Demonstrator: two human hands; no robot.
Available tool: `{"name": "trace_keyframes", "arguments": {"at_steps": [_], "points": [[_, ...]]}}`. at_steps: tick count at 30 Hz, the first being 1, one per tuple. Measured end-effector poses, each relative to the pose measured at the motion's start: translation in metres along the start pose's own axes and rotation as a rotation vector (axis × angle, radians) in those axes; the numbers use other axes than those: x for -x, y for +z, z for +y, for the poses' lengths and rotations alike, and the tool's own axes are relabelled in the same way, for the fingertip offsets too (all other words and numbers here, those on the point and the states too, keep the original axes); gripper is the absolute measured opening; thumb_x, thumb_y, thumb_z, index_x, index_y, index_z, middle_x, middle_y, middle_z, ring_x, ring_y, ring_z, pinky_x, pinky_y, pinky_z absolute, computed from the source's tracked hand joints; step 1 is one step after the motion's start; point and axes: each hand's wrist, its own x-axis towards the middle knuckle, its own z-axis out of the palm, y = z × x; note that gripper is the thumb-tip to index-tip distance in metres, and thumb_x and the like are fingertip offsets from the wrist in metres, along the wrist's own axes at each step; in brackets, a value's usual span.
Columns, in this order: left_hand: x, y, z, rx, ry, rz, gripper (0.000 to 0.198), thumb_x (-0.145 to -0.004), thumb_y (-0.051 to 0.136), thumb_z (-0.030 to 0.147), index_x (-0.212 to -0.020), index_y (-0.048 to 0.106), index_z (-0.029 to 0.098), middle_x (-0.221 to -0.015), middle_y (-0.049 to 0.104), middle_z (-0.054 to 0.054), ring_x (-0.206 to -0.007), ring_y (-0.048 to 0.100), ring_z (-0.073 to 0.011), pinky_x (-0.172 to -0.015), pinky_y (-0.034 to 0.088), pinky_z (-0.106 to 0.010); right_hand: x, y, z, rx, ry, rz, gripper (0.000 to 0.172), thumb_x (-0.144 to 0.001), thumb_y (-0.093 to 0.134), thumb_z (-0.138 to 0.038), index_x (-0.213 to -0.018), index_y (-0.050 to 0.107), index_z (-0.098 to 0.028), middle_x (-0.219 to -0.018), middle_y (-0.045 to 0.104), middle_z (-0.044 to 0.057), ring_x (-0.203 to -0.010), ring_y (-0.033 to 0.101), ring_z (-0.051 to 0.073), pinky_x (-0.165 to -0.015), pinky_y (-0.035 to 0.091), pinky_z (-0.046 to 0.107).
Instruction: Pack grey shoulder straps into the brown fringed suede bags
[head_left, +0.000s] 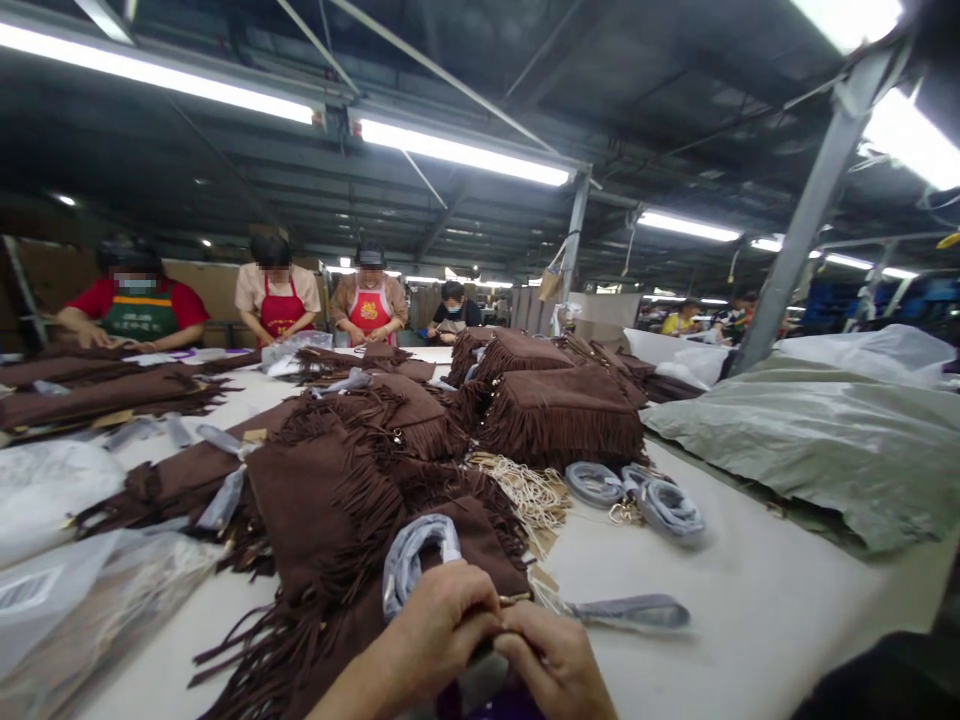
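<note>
My left hand (pixel 442 625) and my right hand (pixel 555 660) meet at the bottom middle, fingers pinched together around a small gold metal fitting (pixel 514 599). A grey plastic-wrapped strap (pixel 409 560) loops up from my left hand. Its other wrapped end (pixel 637 611) lies flat on the white table (pixel 750 600) to the right. Under my hands lies a brown suede fringed bag (pixel 330 520). What else the fingers hold is hidden.
More brown fringed bags (pixel 562 415) are piled mid-table, with coiled wrapped straps (pixel 660 505) and cord tags (pixel 525 490) beside them. Clear plastic bags (pixel 67 590) lie at left, grey plastic sheeting (pixel 825 450) at right. Several aproned people (pixel 277 300) work at the far end.
</note>
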Motion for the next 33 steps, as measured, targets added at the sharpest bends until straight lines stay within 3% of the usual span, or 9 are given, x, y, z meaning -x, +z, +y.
{"name": "trace_keyframes", "arguments": {"at_steps": [4,7,10,12,14,18,24,28,33], "points": [[-0.002,-0.049,0.013,0.065,0.086,0.174,0.022,-0.087,0.044,0.012,-0.094,0.064,0.019,-0.097,0.065,-0.004,-0.09,0.058,-0.0154,-0.081,0.043,-0.023,-0.019,-0.017,-0.021,0.13,0.112,0.296,0.032,-0.097,0.045,-0.044,-0.091,0.066,-0.021,-0.078,0.07,0.004,-0.066,0.063,0.019,-0.061,0.047,0.025],[0.003,-0.08,0.017,-0.034,-0.075,0.367,0.021,-0.086,0.041,0.015,-0.082,0.061,0.017,-0.082,0.063,-0.003,-0.078,0.058,-0.016,-0.072,0.044,-0.024,-0.061,-0.014,-0.044,0.351,0.299,0.086,0.03,-0.096,0.043,-0.043,-0.091,0.065,-0.022,-0.079,0.072,0.003,-0.074,0.066,0.02,-0.068,0.047,0.026],[0.02,-0.08,0.022,-0.259,-0.228,0.067,0.024,-0.082,0.041,0.012,-0.072,0.062,0.018,-0.074,0.065,-0.003,-0.073,0.06,-0.0179,-0.072,0.046,-0.027,-0.104,0.013,-0.057,0.51,0.437,-0.09,0.033,-0.083,0.06,-0.046,-0.098,0.066,-0.017,-0.083,0.074,0.012,-0.081,0.069,0.03,-0.073,0.048,0.036],[0.039,-0.062,0.023,-0.462,-0.304,-0.162,0.018,-0.08,0.048,0.017,-0.082,0.066,0.016,-0.086,0.069,-0.008,-0.083,0.063,-0.0241,-0.078,0.048,-0.035,-0.121,0.032,-0.056,0.524,0.457,-0.116,0.036,-0.064,0.077,-0.032,-0.092,0.068,-0.012,-0.086,0.073,0.02,-0.086,0.068,0.037,-0.076,0.047,0.041],[0.057,-0.042,0.019,-0.636,-0.373,-0.222,0.027,-0.075,0.06,0.022,-0.1,0.066,0.015,-0.109,0.066,-0.014,-0.1,0.06,-0.0324,-0.087,0.047,-0.045,-0.128,0.041,-0.051,0.488,0.451,-0.122,0.03,-0.057,0.075,-0.017,-0.085,0.068,-0.012,-0.086,0.073,0.02,-0.088,0.067,0.037,-0.079,0.047,0.042],[0.072,-0.026,0.003,-0.739,-0.396,-0.207,0.03,-0.079,0.055,0.011,-0.108,0.062,0.015,-0.117,0.063,-0.013,-0.109,0.057,-0.032,-0.088,0.049,-0.044,-0.118,0.013,-0.04,0.248,0.335,-0.124,0.023,-0.07,0.06,-0.023,-0.091,0.068,-0.017,-0.085,0.073,0.009,-0.083,0.068,0.025,-0.078,0.049,0.033],[0.046,-0.07,-0.002,-0.672,-0.389,-0.034,0.021,-0.095,0.042,0.019,-0.092,0.062,0.018,-0.098,0.069,-0.008,-0.095,0.066,-0.0255,-0.08,0.049,-0.034,-0.07,-0.052,-0.062,-0.171,0.254,-0.057,0.046,-0.085,0.053,-0.046,-0.121,0.062,-0.018,-0.101,0.072,0.006,-0.092,0.065,0.024,-0.082,0.051,0.032],[0.027,-0.088,0.006,-0.657,-0.348,0.033,0.021,-0.097,0.042,0.024,-0.086,0.06,0.021,-0.095,0.069,-0.004,-0.094,0.065,-0.0221,-0.078,0.045,-0.03,-0.051,-0.035,-0.091,0.018,0.203,-0.368,0.024,-0.082,0.055,-0.027,-0.093,0.075,-0.021,-0.088,0.075,0.002,-0.088,0.066,0.023,-0.08,0.047,0.028],[0.027,-0.086,0.013,-0.644,-0.308,0.08,0.02,-0.097,0.042,0.022,-0.083,0.057,0.021,-0.091,0.068,-0.003,-0.09,0.064,-0.0195,-0.073,0.042,-0.027,-0.056,0.012,-0.096,0.339,0.244,-0.465,0.02,-0.068,0.051,-0.014,-0.061,0.07,-0.019,-0.063,0.071,0.0,-0.063,0.062,0.018,-0.058,0.039,0.023]]}}
